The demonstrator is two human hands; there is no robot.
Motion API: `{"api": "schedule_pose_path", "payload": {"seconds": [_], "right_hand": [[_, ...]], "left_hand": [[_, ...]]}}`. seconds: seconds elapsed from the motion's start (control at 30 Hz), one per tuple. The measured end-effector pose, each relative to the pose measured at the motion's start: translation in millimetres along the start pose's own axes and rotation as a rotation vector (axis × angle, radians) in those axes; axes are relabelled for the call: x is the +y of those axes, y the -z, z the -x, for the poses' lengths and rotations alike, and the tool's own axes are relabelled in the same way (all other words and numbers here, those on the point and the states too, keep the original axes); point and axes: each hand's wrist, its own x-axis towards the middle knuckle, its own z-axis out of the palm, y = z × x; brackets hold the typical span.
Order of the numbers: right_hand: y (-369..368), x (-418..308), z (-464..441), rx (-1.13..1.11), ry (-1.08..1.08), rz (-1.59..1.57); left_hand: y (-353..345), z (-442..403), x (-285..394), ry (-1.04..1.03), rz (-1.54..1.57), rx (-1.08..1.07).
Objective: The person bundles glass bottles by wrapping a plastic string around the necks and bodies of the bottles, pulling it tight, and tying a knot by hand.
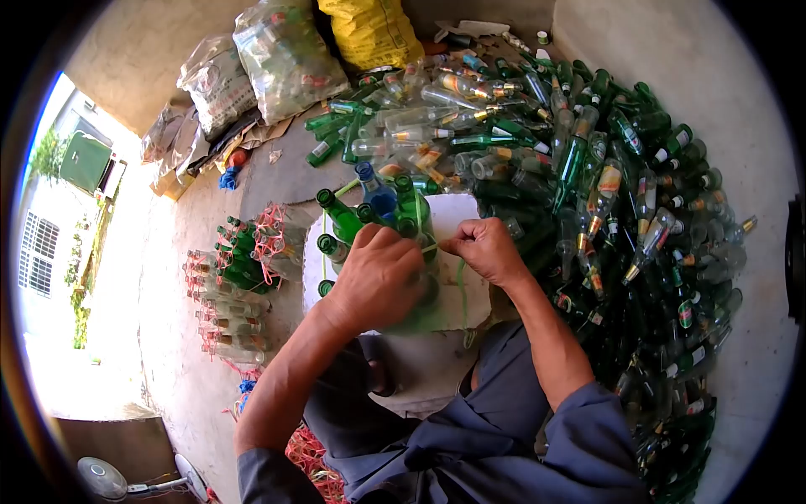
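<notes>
A cluster of green bottles (342, 220) with one blue bottle (379, 195) stands upright on a white board (466, 294) in front of me. Light green string (463, 312) runs around the bottles and hangs down on their right side. Over the bottles' near side is my left hand (382, 277), its fingers curled and partly blurred; what it holds is hidden. My right hand (491, 250), just right of the bottles, pinches the string between thumb and fingers. A short taut stretch of string shows between the two hands.
A large heap of loose bottles (579, 168) spreads behind and to the right. Tied bottle bundles (239, 323) stand on the left. Filled clear sacks (285, 63) and a yellow sack (369, 34) are at the back. Red string (315, 462) lies near my legs, and a fan (105, 479) is lower left.
</notes>
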Motion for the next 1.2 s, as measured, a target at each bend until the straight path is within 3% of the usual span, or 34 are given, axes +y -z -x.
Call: {"api": "schedule_pose_path", "payload": {"seconds": [0.33, 0.47, 0.6, 0.7, 0.9, 1.13, 1.2], "right_hand": [[0, 2, 8, 0.041, -0.070, 0.025], [6, -9, 6, 0.113, 0.046, 0.045], [21, -40, -14, 0.134, 0.299, 0.276], [23, -47, -32, 0.063, 0.490, 0.419], [3, -63, -82, -0.219, 0.571, 0.403], [-19, -33, -86, -0.207, 0.114, 0.411], [-14, -25, -77, -0.184, 0.006, 0.288]], "left_hand": [[4, 1, 3, 0.022, -0.021, 0.048], [-2, 5, 2, 0.030, 0.017, 0.120], [-5, 8, 1, 0.019, 0.062, 0.180], [-8, 6, 2, -0.022, 0.069, 0.251], [-7, 1, 8, -0.023, 0.028, 0.242], [-2, 0, 13, -0.030, -0.016, 0.225], [-6, 1, 12, -0.014, 0.012, 0.195]]}}
